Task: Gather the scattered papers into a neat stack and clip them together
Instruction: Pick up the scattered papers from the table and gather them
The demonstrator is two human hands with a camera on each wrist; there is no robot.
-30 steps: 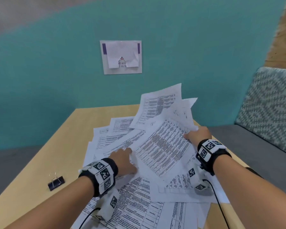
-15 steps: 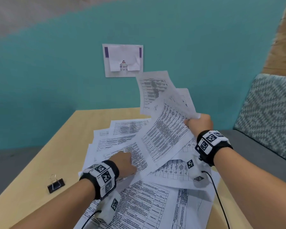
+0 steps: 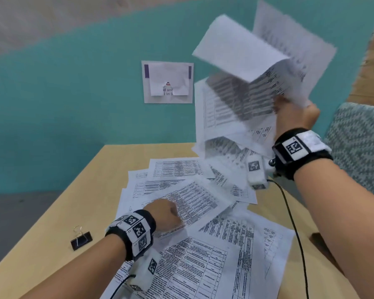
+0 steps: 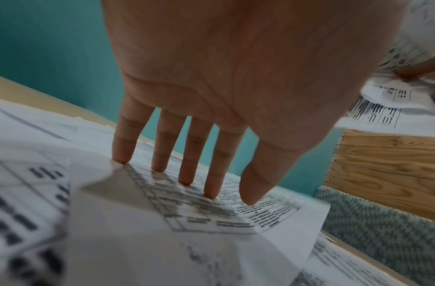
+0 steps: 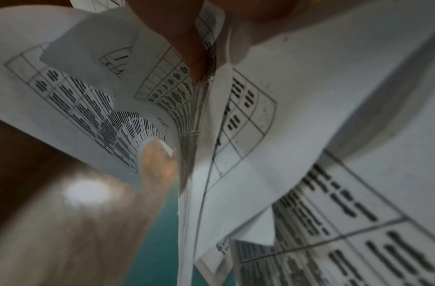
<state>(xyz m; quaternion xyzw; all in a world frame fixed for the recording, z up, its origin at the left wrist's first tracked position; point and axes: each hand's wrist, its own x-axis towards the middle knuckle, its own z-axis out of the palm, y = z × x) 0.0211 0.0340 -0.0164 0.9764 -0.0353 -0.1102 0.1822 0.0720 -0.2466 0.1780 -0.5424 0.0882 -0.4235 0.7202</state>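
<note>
Printed white papers (image 3: 214,255) lie scattered over the wooden table (image 3: 52,244). My right hand (image 3: 294,115) is raised high at the right and grips a fanned bunch of sheets (image 3: 246,83) by one edge; in the right wrist view the thumb pinches those sheets (image 5: 236,116). My left hand (image 3: 166,214) rests low on the pile, its straight fingers (image 4: 184,154) pressing a tabled sheet (image 4: 211,209) flat. A black binder clip (image 3: 81,240) lies on the bare table to the left of my left wrist.
A teal wall with a taped notice (image 3: 167,82) stands behind the table. A grey patterned cushion (image 3: 358,147) and seat sit at the right. A black cable (image 3: 294,223) runs from my right wrist across the papers.
My right hand has lifted its bunch of sheets from table level up high to the right; the sheets now fan and flap. My left hand has stayed pressing on the pile.
</note>
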